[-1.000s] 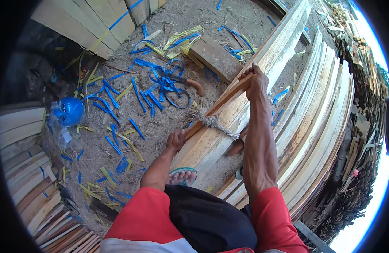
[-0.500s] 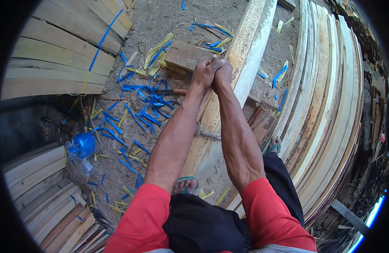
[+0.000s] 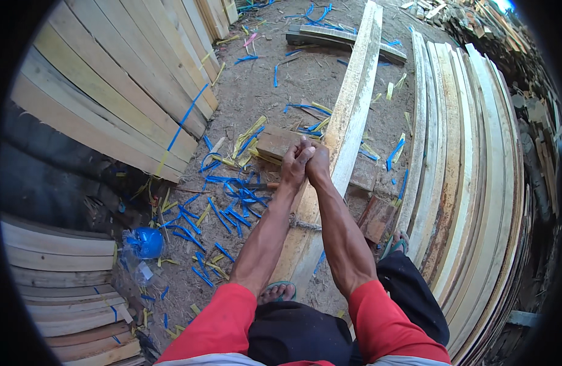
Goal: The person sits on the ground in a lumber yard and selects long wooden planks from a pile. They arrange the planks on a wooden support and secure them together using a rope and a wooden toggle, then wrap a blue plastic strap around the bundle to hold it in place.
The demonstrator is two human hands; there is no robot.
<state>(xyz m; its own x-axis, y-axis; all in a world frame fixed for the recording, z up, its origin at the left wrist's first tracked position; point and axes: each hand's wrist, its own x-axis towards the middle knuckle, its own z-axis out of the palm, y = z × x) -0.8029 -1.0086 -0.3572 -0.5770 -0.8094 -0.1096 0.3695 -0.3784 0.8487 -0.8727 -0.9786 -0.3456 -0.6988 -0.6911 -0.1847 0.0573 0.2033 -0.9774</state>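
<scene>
Pale, rough-sawn wood fills the scene: a long narrow bundle of light timber boards (image 3: pixel 352 116) runs from the person's legs up toward the top of the view, lying on the sandy ground (image 3: pixel 275 91). Both hands meet over its left edge, about midway along. The left hand (image 3: pixel 295 165) and the right hand (image 3: pixel 317 163) are pressed together, fingers curled in a closed grip one against the other; what they clasp is hidden inside the fists, so I cannot tell what it is. Both forearms stretch straight out from red sleeves (image 3: pixel 378 323).

Just behind the hands, touching the bundle's left side, lies a short flat brown wooden block (image 3: pixel 275 144). Scattered blue plastic strap pieces (image 3: pixel 232 204) and a few yellow ones litter the ground to the left of the hands. Farther left and lower, a crumpled blue plastic bag (image 3: pixel 145 243) rests near a low stack of grey planks (image 3: pixel 55 268). A leaning stack of yellowish boards (image 3: pixel 110 91) occupies the upper left. To the right, curved rows of long pale planks (image 3: pixel 470 183) lie side by side. A foot in a green sandal (image 3: pixel 275 293) stands beside the bundle's near end.
</scene>
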